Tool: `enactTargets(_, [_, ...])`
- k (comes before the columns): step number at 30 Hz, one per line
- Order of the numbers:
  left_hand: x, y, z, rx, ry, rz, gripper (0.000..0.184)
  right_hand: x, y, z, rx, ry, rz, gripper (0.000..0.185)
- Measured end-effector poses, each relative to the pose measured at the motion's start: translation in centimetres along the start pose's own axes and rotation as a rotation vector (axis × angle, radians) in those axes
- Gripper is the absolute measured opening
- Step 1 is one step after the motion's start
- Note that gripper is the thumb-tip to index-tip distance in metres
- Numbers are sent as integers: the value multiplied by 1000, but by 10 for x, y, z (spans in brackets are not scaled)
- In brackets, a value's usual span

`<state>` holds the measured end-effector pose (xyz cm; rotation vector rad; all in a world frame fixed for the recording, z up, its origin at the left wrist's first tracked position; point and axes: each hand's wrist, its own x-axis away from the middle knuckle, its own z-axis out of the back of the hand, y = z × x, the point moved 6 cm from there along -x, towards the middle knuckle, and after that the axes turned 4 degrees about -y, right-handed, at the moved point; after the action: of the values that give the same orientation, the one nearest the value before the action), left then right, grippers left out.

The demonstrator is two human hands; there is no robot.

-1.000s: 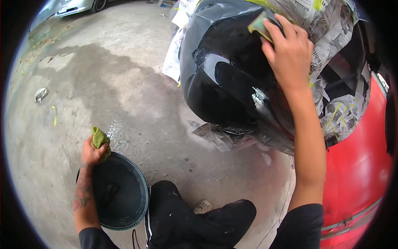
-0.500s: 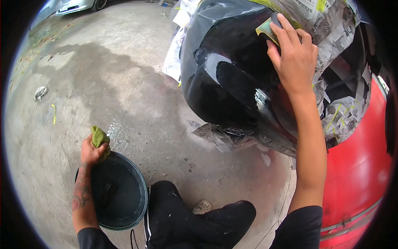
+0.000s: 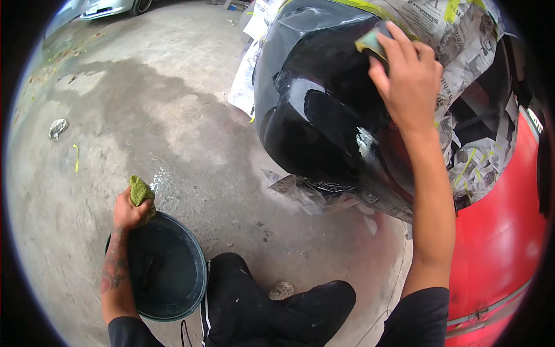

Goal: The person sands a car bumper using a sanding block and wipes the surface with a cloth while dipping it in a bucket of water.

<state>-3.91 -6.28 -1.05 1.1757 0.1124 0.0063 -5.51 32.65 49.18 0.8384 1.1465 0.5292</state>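
A glossy black painted car panel (image 3: 329, 136), wet-looking and greyer along its left side, curves out in front of me. Against its upper right part my right hand (image 3: 409, 81) presses a sanding block (image 3: 369, 44) with a yellowish-green sheet around it; the fingers curl over the top. At lower left, my left hand (image 3: 128, 209) is closed around a bunched green cloth (image 3: 140, 191). That hand is above the far rim of a dark bucket (image 3: 199, 248). Inside the bucket lies a dark object (image 3: 151, 272) whose kind I cannot make out.
Newspaper (image 3: 471, 52) and yellow tape mask the area around the black panel. A red car body part (image 3: 491, 248) extends down the right. Crumpled foil-like litter (image 3: 58, 128) and a yellow strip (image 3: 76, 157) lie on the concrete floor (image 3: 191, 121). Another car (image 3: 107, 8) is parked behind.
The sanding block has shifted very slightly left on the panel, with my right hand still on it. My left hand and the cloth stay in place over the bucket rim.
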Motion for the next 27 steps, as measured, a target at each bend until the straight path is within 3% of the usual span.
enactTargets(5, [0, 5, -1, 33, -5, -47, 34, -12, -7, -2, -31, 34, 42, 42])
enactTargets(11, [-2, -7, -3, 20, 6, -57, 31, 69, 34, 9, -38, 93, -73, 52])
enactTargets(17, [0, 8, -4, 81, -29, -51, 25, 51, 28, 9, -43, 101, -130, 50])
enactTargets(18, [0, 7, -4, 82, -35, -48, 24, 57, 31, 6, -67, 153, -96, 56])
enactTargets(23, [-2, -2, -6, 95, -2, -57, 23, 127, 23, 1, -108, 6, -122, 66])
enactTargets(27, [-5, -10, -9, 129, -45, -40, 23, 93, 37, 7, -85, 62, -136, 65])
